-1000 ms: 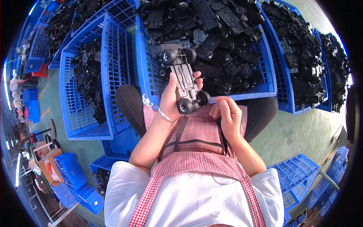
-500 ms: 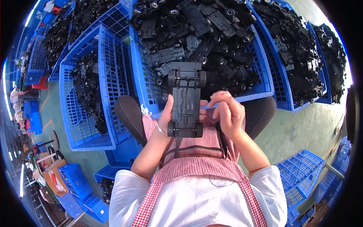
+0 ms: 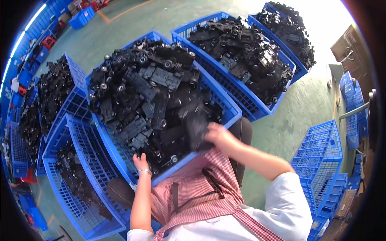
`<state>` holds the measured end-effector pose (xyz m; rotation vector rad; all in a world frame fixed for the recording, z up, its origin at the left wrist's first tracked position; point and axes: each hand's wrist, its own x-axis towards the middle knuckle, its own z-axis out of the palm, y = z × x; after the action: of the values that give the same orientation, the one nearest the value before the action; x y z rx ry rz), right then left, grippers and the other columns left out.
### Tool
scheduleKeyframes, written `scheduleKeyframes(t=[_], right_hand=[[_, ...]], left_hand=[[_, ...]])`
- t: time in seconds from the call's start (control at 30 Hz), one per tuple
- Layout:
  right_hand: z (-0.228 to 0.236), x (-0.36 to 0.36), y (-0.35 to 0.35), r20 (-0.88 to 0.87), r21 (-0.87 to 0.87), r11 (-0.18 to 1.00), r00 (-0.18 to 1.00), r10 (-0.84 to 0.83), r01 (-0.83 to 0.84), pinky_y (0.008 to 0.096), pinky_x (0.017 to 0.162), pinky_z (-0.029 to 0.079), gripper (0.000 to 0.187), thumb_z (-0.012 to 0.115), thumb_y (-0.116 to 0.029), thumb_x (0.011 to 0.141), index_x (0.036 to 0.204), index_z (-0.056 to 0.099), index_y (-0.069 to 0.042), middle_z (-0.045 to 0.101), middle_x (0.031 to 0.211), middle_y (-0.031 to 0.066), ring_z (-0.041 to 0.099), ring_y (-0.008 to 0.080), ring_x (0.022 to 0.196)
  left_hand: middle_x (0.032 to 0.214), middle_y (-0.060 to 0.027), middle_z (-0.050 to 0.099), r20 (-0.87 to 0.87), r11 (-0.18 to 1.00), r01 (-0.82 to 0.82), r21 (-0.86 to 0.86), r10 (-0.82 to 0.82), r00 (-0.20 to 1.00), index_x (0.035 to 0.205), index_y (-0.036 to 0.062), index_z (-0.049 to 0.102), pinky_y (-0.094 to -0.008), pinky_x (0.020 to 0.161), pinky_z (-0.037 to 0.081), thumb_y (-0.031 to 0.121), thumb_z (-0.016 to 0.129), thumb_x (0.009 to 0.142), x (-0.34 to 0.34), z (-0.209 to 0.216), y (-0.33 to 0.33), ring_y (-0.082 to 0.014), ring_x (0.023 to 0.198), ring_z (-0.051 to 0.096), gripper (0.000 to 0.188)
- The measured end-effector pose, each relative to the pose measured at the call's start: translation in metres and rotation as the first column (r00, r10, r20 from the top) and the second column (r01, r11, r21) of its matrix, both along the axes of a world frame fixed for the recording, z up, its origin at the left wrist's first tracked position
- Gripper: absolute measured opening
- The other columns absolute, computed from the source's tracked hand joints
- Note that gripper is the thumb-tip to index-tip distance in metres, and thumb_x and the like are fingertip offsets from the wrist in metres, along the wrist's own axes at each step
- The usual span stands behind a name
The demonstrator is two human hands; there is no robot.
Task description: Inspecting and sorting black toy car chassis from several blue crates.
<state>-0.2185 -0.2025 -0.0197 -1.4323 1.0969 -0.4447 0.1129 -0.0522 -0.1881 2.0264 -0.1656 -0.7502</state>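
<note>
A large blue crate (image 3: 237, 110), heaped with black toy car chassis (image 3: 163, 76), stands in front of my lap. My right hand (image 3: 220, 136) is at its near right side, fingers closed on one black toy car chassis (image 3: 197, 126), which is smeared by motion above the heap. At the near left corner of the crate is my left hand (image 3: 140, 162), thumb and fingers apart and nothing visible in it. Some of its fingertips are hard to make out against the dark parts.
More blue crates of black chassis stand at the far right (image 3: 257, 108) and left (image 3: 76, 80). A partly filled crate (image 3: 52, 156) sits by my left knee. Stacked blue baskets (image 3: 317, 160) are on the green floor (image 3: 281, 132) at right.
The view has swung to the right. The chassis, earlier upright before my chest with my left hand around it, is now in my right hand over the crate. My left hand has let go.
</note>
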Motion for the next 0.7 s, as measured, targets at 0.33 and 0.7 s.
scheduleKeyframes(t=[0.33, 0.7], right_hand=[[0.117, 0.041, -0.117, 0.193, -0.264, 0.95, 0.974, -0.119, 0.168, 0.031, 0.064, 0.054, 0.064, 0.053, -0.03, 0.091, 0.14, 0.023, -0.003, 0.05, 0.12, 0.0133, 0.055, 0.019, 0.098], [-0.005, 0.034, 0.002, 0.098, 0.261, 0.962, 0.989, -0.115, 0.086, 0.0289, 0.072, 0.053, 0.042, 0.047, -0.017, 0.093, 0.131, 0.038, 0.001, 0.062, 0.103, 0.0123, 0.062, 0.0177, 0.088]], left_hand=[[0.144, -0.0271, 0.02, 0.088, 0.938, 0.051, 0.344, -0.087, 0.992, 0.146, 0.0146, 0.005, -0.0447, 0.105, 0.032, 0.039, 0.078, 0.067, 0.058, -0.028, -0.053, -0.0396, 0.13, 0.029, 0.111], [0.133, -0.0218, 0.042, -0.029, 0.941, 0.021, 0.336, -0.012, 1.0, 0.14, 0.0094, 0.018, -0.0404, 0.096, 0.04, 0.03, 0.079, 0.069, 0.091, -0.061, -0.038, -0.0353, 0.119, 0.046, 0.096]])
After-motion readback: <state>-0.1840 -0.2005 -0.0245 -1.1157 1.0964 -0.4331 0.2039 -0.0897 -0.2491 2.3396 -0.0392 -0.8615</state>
